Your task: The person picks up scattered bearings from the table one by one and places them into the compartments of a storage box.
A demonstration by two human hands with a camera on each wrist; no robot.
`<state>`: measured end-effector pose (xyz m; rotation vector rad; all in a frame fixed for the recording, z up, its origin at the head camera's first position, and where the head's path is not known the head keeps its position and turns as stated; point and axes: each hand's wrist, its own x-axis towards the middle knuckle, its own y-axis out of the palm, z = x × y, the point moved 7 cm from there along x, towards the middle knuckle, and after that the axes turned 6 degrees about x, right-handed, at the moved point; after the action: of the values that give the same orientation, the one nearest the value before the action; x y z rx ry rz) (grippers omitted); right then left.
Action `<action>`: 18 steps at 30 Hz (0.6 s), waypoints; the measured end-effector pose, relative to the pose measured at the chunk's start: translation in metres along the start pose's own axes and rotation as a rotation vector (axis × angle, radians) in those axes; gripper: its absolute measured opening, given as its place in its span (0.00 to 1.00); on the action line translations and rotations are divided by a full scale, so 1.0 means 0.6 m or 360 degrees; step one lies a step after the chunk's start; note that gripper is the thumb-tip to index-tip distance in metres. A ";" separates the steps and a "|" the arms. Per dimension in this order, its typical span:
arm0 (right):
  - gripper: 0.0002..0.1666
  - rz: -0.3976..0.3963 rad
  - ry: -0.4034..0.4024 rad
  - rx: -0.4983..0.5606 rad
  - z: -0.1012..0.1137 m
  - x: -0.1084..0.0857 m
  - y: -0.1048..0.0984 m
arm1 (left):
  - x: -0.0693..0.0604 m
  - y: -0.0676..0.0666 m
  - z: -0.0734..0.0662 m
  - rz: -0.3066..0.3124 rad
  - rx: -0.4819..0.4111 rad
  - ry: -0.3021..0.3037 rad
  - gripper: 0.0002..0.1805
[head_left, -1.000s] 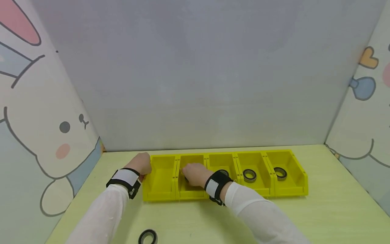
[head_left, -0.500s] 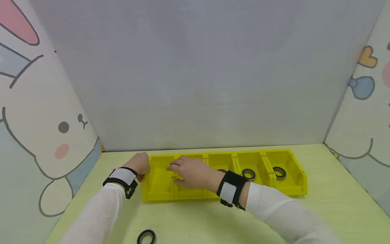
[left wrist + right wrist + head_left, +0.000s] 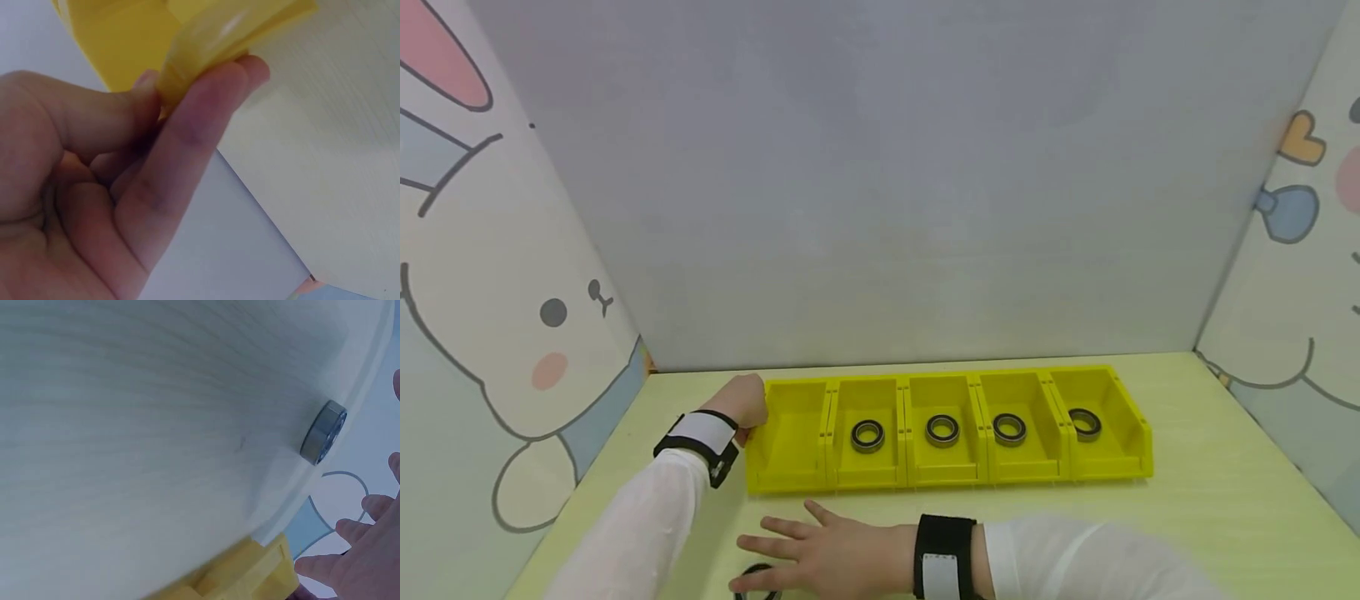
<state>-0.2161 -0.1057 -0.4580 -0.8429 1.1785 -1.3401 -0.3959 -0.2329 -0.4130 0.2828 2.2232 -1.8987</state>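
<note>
My left hand point(image 3: 745, 404) pinches the left wall of a row of yellow bins point(image 3: 790, 479); in the left wrist view, thumb and fingers close on the yellow rim point(image 3: 206, 44). My right hand point(image 3: 831, 554), fingers spread, hovers over the table in front of the bins. Beneath its fingertips lies a ring bearing point(image 3: 752, 570), partly covered by them in the head view. The right wrist view shows that bearing point(image 3: 324, 432) flat on the table, apart from the fingers. One bearing point(image 3: 867, 436) sits in the second bin from the left; the leftmost bin holds none.
More bearings lie singly in the other bins: one in the middle bin point(image 3: 942, 431), one to its right point(image 3: 1010, 430), one in the rightmost bin point(image 3: 1084, 425). A grey back wall point(image 3: 925, 208) and printed side walls point(image 3: 550, 250) border the pale table point(image 3: 1210, 467).
My right hand has let go of a bearing in the second bin, drawn back out and come down toward the bearing on the table. The left hand keeps its hold.
</note>
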 end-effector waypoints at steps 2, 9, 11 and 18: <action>0.41 0.0035 -0.0021 0.0064 0.004 0.009 0.012 | 0.003 0.000 0.001 -0.0002 0.0013 0.0004 0.02; 0.42 0.0201 -0.0037 0.0004 0.012 0.035 0.046 | 0.002 0.000 -0.001 -0.0010 0.0022 0.0069 0.04; 0.42 0.0245 -0.0045 0.0062 0.013 0.039 0.053 | 0.001 0.000 -0.002 -0.0017 0.0025 0.0081 0.04; 0.42 0.0235 -0.0083 0.0260 0.013 0.045 0.059 | 0.000 0.000 0.001 0.0003 0.0036 0.0049 0.03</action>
<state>-0.2027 -0.1300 -0.4936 -0.6570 1.0544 -1.2670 -0.3962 -0.2333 -0.4129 0.3199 2.2214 -1.9321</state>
